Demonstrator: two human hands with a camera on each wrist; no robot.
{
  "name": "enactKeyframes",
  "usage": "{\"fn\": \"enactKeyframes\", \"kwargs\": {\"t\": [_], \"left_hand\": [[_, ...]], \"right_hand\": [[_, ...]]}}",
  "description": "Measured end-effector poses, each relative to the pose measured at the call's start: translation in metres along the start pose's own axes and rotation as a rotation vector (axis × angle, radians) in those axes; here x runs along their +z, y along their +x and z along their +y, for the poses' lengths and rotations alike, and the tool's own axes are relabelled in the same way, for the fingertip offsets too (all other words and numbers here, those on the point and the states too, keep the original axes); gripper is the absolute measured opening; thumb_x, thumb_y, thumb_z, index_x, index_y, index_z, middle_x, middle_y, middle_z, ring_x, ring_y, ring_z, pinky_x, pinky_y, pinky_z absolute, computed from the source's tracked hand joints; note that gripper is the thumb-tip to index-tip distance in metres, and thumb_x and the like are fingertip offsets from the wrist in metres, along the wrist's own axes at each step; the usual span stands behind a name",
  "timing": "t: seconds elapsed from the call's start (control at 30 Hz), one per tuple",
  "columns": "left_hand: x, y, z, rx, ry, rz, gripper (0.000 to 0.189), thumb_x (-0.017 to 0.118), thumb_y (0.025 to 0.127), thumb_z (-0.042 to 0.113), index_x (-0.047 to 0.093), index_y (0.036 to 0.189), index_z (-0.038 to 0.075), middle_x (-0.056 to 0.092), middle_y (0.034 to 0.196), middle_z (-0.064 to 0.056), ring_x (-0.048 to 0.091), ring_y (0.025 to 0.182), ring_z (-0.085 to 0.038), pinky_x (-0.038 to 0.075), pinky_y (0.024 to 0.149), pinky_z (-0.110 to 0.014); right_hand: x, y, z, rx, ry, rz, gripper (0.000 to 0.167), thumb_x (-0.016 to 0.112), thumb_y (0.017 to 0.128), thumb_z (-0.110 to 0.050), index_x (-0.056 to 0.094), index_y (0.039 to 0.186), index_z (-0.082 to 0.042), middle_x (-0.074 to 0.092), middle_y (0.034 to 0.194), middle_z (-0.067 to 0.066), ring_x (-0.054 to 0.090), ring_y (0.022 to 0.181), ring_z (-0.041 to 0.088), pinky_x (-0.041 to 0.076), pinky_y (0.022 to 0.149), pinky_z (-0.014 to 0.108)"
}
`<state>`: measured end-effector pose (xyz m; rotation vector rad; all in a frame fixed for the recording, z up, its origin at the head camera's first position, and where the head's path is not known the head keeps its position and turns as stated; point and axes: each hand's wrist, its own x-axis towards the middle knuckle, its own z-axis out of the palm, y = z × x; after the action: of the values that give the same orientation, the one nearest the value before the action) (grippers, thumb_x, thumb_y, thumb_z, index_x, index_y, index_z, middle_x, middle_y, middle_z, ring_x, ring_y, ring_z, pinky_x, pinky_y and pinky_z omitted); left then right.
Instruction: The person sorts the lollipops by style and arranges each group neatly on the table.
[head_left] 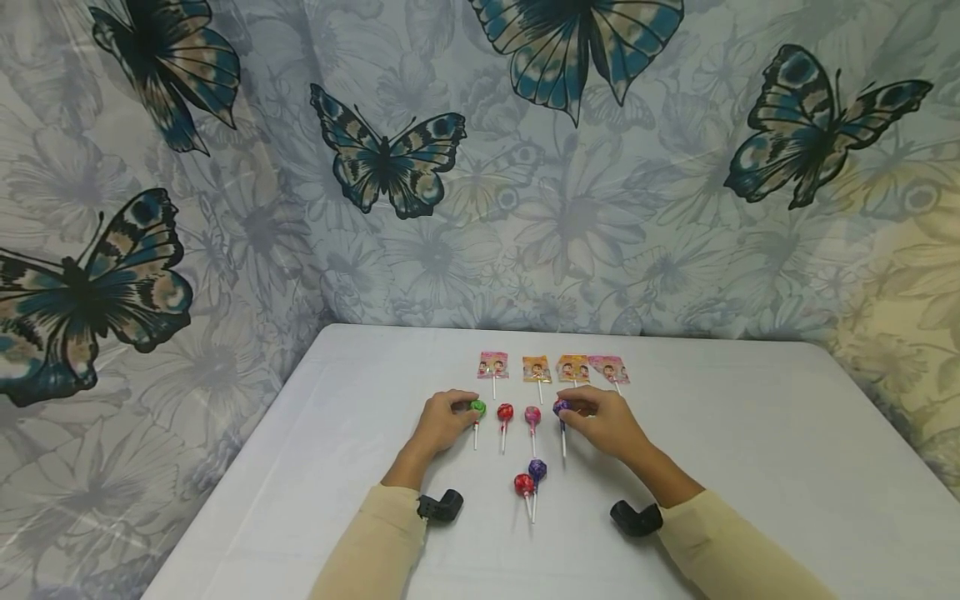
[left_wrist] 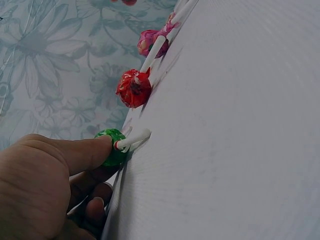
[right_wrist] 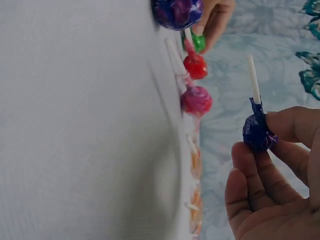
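Observation:
My left hand pinches the head of a green lollipop between thumb and fingers, its white stick pointing toward me. At the right end of the same row, my right hand grips a dark purple lollipop by its wrapped head, between thumb and fingertips. Between the hands lie a red lollipop and a pink lollipop, side by side with sticks toward me. Closer to me, another purple lollipop and a second red lollipop lie together, their sticks nearly crossing.
Behind the row lie flat lollipops in printed wrappers: a pink one at left, two orange ones in the middle and another pink one at right. A white cloth covers the table; a butterfly-print curtain hangs behind.

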<state>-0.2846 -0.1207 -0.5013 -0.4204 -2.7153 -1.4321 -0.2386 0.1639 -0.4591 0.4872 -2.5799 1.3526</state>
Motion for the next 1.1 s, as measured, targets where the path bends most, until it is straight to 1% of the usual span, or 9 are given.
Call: {"fn": "enactKeyframes", "kwargs": {"t": [0.07,0.2,0.33,0.47,0.6,0.7,0.87,1.1], "left_hand": [[0.0,0.0,0.0,-0.003,0.003,0.001,0.027,0.072,0.088,0.011,0.071,0.114,0.007,0.064,0.105,-0.004,0.056,0.093,-0.019,0.047,0.081,-0.038],[0.0,0.0,0.0,-0.001,0.012,0.004,0.027,0.072,0.088,0.011,0.071,0.115,0.007,0.064,0.104,-0.004,0.057,0.093,-0.019,0.047,0.081,-0.038],[0.0,-0.001,0.0,0.004,0.007,0.007,0.027,0.072,0.088,0.01,0.071,0.114,0.006,0.064,0.103,-0.004,0.057,0.093,-0.019,0.047,0.082,-0.039],[0.0,-0.001,0.001,0.015,0.003,0.009,0.027,0.072,0.087,0.01,0.071,0.114,0.006,0.065,0.105,-0.005,0.058,0.094,-0.02,0.047,0.082,-0.039],[0.0,-0.001,0.002,0.011,0.001,0.007,0.027,0.072,0.087,0.01,0.071,0.114,0.006,0.065,0.108,-0.006,0.058,0.096,-0.021,0.048,0.083,-0.04],[0.0,-0.001,0.002,-0.001,-0.003,0.003,0.028,0.072,0.088,0.01,0.07,0.115,0.006,0.065,0.109,-0.006,0.058,0.098,-0.021,0.047,0.085,-0.04],[0.0,-0.001,0.002,-0.012,0.006,-0.004,0.028,0.072,0.088,0.011,0.07,0.116,0.008,0.065,0.106,-0.003,0.058,0.097,-0.02,0.047,0.084,-0.039],[0.0,-0.001,0.002,-0.02,0.001,0.003,0.028,0.072,0.088,0.011,0.07,0.116,0.008,0.065,0.107,-0.004,0.058,0.098,-0.021,0.047,0.086,-0.041]], "right_hand": [[0.001,0.002,0.002,0.031,-0.005,-0.013,0.027,0.073,0.085,-0.004,0.069,0.111,0.004,0.07,0.1,0.009,0.066,0.084,0.021,0.054,0.073,0.032],[0.004,0.006,0.008,0.066,-0.011,-0.035,0.027,0.073,0.085,-0.005,0.07,0.111,0.003,0.07,0.101,0.009,0.066,0.084,0.02,0.053,0.073,0.032],[0.007,0.009,0.013,0.089,-0.02,-0.046,0.026,0.073,0.085,-0.006,0.07,0.109,0.002,0.07,0.1,0.01,0.066,0.086,0.022,0.054,0.074,0.035],[0.009,0.011,0.017,0.11,-0.045,-0.058,0.026,0.073,0.085,-0.006,0.071,0.109,0.002,0.07,0.099,0.01,0.066,0.085,0.022,0.054,0.073,0.035],[0.011,0.014,0.018,0.138,-0.084,-0.068,0.025,0.074,0.084,-0.009,0.072,0.108,-0.001,0.07,0.097,0.006,0.064,0.084,0.018,0.053,0.073,0.033],[0.013,0.015,0.018,0.166,-0.103,-0.076,0.025,0.074,0.085,-0.01,0.072,0.108,-0.002,0.07,0.097,0.004,0.063,0.085,0.018,0.052,0.075,0.035],[0.014,0.015,0.019,0.181,-0.129,-0.097,0.024,0.072,0.086,-0.009,0.072,0.108,-0.001,0.07,0.099,0.006,0.064,0.089,0.021,0.052,0.079,0.039],[0.015,0.016,0.02,0.181,-0.156,-0.111,0.023,0.072,0.086,-0.009,0.072,0.108,-0.002,0.07,0.101,0.007,0.063,0.091,0.022,0.051,0.08,0.04]]}}
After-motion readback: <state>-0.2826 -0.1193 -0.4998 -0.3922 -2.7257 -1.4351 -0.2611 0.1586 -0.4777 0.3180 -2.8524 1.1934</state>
